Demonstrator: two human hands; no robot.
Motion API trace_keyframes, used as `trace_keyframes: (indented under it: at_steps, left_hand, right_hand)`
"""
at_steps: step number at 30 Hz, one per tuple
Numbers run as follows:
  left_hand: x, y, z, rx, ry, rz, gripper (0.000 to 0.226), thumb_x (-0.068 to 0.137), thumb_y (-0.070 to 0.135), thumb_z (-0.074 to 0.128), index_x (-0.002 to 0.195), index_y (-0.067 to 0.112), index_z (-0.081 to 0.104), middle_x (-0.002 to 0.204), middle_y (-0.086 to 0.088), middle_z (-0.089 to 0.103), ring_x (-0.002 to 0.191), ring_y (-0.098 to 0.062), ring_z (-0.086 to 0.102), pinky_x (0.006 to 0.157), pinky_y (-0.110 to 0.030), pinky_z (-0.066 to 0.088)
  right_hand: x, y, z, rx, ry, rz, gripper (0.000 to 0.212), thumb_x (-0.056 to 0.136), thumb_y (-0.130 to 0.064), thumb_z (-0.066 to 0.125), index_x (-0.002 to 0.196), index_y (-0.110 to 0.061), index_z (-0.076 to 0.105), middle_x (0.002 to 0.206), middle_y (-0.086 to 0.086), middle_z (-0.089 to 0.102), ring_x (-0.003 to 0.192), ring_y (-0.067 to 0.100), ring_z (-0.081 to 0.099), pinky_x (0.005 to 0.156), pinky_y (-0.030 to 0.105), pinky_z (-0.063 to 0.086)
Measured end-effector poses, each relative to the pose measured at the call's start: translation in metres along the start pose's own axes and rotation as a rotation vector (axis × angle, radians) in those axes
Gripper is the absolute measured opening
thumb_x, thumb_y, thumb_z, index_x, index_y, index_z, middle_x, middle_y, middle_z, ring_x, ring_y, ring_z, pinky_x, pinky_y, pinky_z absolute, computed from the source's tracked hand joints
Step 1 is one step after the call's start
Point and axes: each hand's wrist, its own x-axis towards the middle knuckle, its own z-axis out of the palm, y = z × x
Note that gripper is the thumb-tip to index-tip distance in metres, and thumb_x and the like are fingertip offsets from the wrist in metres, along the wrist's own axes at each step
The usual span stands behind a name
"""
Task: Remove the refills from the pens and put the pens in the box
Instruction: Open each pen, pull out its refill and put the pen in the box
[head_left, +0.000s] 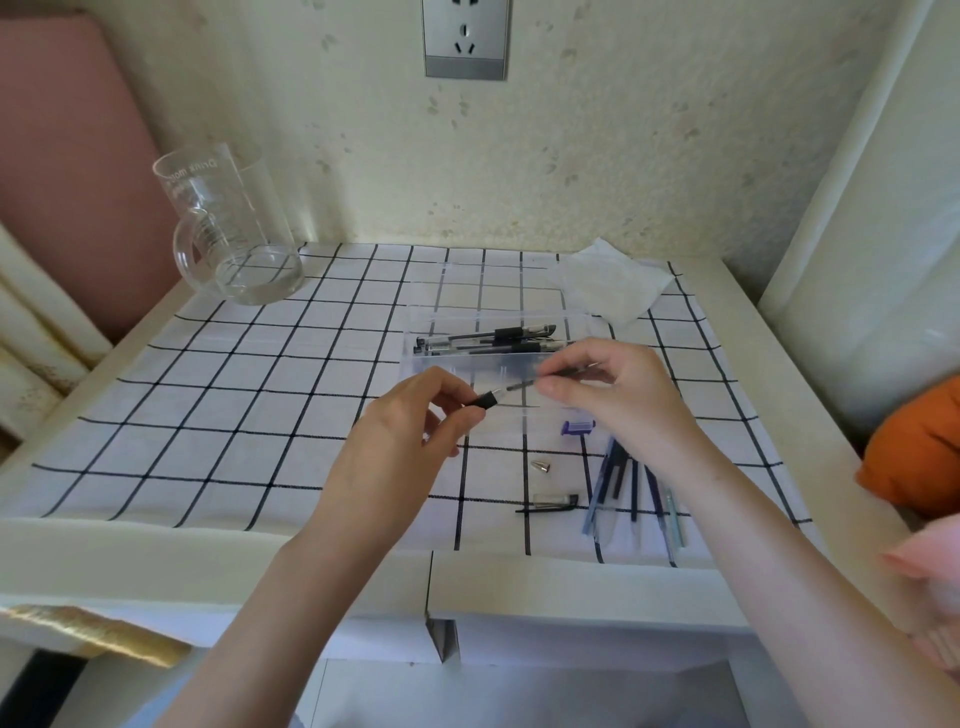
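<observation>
My left hand (410, 431) pinches the black grip end of a pen barrel (485, 400) above the cloth. A thin refill (519, 387) sticks out of that barrel, and my right hand (613, 400) holds its other end between fingertips. Behind my hands stands a clear plastic box (498, 312) with two black pens (493, 338) lying inside. On the cloth below my right hand lie several loose refills (623, 488), a metal pen tip (541, 466), a clear pen cap (550, 501) and a small purple piece (575, 427).
A glass measuring mug (228, 228) stands at the back left of the checked cloth (260, 395). A white tissue (608, 283) lies at the back right. A wall socket (465, 39) is above. An orange cushion (919, 447) sits beyond the right edge.
</observation>
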Motion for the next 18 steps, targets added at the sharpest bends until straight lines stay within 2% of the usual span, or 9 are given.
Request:
trace_keyframes:
  at_steps: [4,6,9,14,18]
  left_hand:
    - [0.0,0.001,0.0,-0.037,0.003,-0.014,0.001,0.089,0.026,0.057,0.089,0.026,0.059,0.083,0.014,0.063,0.065,-0.006,0.061,0.071,-0.038,0.055]
    - [0.0,0.002,0.0,-0.049,0.008,-0.012,0.002,0.09,0.025,0.056,0.09,0.026,0.058,0.083,0.013,0.063,0.066,-0.005,0.062,0.072,-0.039,0.055]
    - [-0.001,0.004,0.001,-0.089,0.007,-0.015,0.004,0.092,0.023,0.052,0.091,0.027,0.053,0.081,0.011,0.065,0.066,-0.006,0.062,0.074,-0.041,0.055]
    - [-0.002,0.004,0.001,-0.151,-0.004,-0.025,0.008,0.094,0.019,0.048,0.094,0.027,0.048,0.075,0.007,0.068,0.067,-0.011,0.064,0.075,-0.041,0.055]
    - [-0.003,0.005,0.0,-0.141,-0.03,0.001,0.021,0.094,0.014,0.048,0.1,0.034,0.053,0.074,0.008,0.067,0.068,-0.009,0.064,0.075,-0.034,0.057]
  right_hand:
    - [-0.001,-0.011,-0.008,0.326,0.039,0.051,0.013,0.072,-0.007,0.075,0.084,-0.013,0.073,0.08,-0.003,0.073,0.078,0.005,0.067,0.075,0.013,0.051]
    - [-0.002,-0.014,-0.009,0.46,0.033,0.072,0.015,0.069,-0.009,0.074,0.084,-0.012,0.072,0.078,-0.004,0.073,0.078,0.007,0.067,0.08,0.022,0.052]
    - [-0.004,-0.016,-0.01,0.637,0.011,0.099,0.019,0.067,-0.017,0.07,0.085,-0.01,0.07,0.069,-0.006,0.068,0.066,0.008,0.061,0.08,0.029,0.049]
    - [-0.006,-0.014,-0.009,0.649,0.11,0.054,0.02,0.091,-0.023,0.055,0.086,-0.01,0.068,0.07,0.0,0.062,0.06,0.012,0.053,0.069,0.026,0.05]
    - [-0.004,-0.013,-0.009,0.696,0.197,0.049,0.025,0.096,-0.024,0.049,0.082,-0.011,0.065,0.063,-0.002,0.062,0.056,0.01,0.055,0.06,0.021,0.049]
